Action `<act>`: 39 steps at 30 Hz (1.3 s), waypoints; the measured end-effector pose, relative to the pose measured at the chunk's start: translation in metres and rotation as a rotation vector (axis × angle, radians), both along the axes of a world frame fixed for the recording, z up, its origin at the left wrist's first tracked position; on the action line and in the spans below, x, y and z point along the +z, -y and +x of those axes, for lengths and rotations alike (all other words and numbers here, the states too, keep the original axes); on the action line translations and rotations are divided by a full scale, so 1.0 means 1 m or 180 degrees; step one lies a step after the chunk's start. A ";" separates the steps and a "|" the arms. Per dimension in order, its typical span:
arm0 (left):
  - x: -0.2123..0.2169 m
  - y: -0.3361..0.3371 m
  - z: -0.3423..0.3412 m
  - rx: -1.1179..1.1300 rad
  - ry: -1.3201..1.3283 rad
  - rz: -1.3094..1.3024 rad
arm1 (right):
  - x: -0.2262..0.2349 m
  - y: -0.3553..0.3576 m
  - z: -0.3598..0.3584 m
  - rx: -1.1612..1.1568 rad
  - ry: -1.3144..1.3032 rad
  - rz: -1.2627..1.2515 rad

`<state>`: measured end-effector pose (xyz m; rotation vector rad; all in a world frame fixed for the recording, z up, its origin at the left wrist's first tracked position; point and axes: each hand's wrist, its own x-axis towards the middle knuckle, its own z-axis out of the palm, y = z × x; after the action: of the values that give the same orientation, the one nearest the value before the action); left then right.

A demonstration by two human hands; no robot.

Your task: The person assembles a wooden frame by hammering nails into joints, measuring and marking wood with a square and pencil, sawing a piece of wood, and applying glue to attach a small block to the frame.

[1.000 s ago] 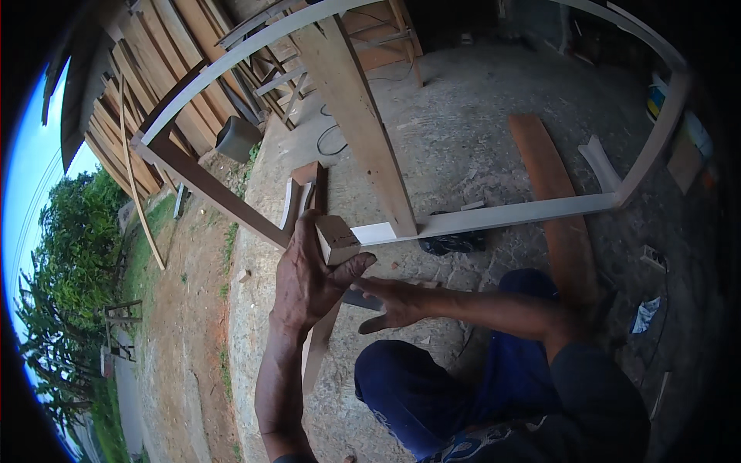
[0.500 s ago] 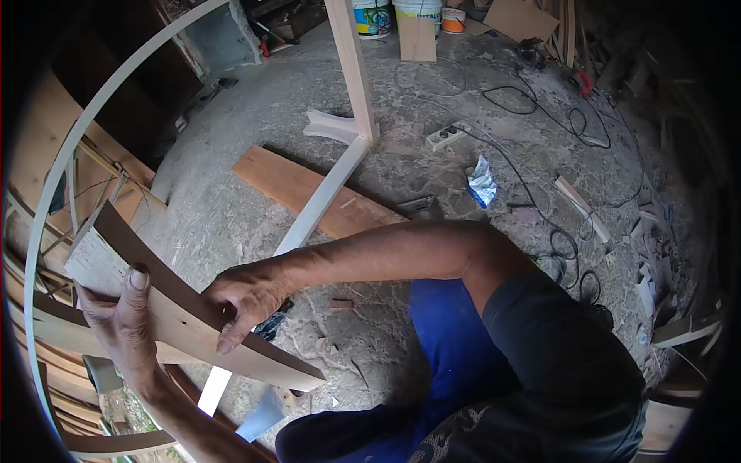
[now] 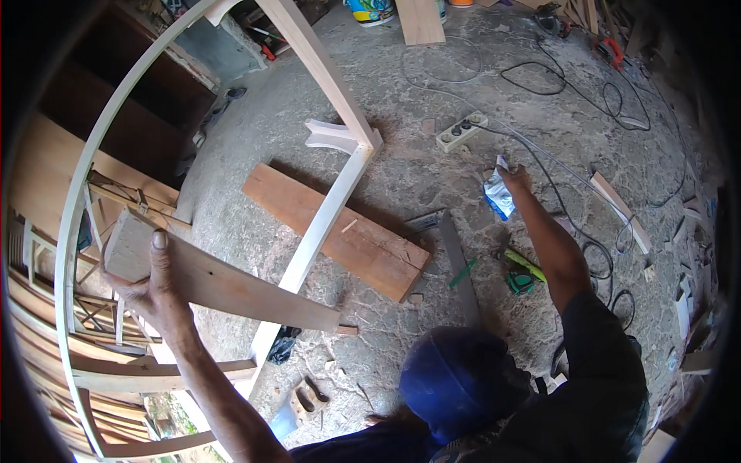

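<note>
My left hand is closed around the thick end of a curved wooden piece, thumb on its near face. The piece is tilted, its thinner end pointing right over a pale wooden frame with one curved side. Out to the right, my right hand has its fingers closed on the top of a crumpled silver and blue packet at the floor. A brown plank lies under the frame's straight rail. A try square, a green pencil and a green tape measure lie between my arms.
A power strip with trailing cables lies beyond the packet. A handsaw is on the floor by my knee. Stacked curved wood fills the left side; buckets stand at the far edge.
My right hand has let go of the curved wooden piece and reached right to the packet. My left hand still holds the piece, now farther right in view. The view has shifted.
</note>
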<state>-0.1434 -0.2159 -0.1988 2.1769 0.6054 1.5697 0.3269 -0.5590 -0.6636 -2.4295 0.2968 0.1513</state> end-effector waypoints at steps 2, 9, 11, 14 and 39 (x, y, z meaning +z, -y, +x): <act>-0.011 0.003 0.027 -0.0059 -0.0157 0.0005 | -0.022 0.050 0.028 0.0437 0.0230 0.0113; -0.007 0.001 0.018 -0.0235 -0.0334 -0.0202 | -0.049 0.002 -0.021 0.0894 0.0126 0.1505; -0.007 -0.003 0.020 -0.0689 -0.0377 -0.0881 | -0.042 0.024 0.004 0.0883 0.0374 0.0241; -0.016 -0.007 0.028 -0.1072 -0.0052 -0.0825 | -0.023 0.049 0.026 0.0696 0.0460 0.0158; -0.009 -0.015 0.030 -0.0571 -0.0688 -0.0276 | 0.443 -0.142 -0.251 0.3558 0.0707 0.2611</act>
<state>-0.1137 -0.2013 -0.2077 2.2818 0.5148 1.2060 0.0759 -0.4170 -0.2205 -1.5098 -1.0440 0.3855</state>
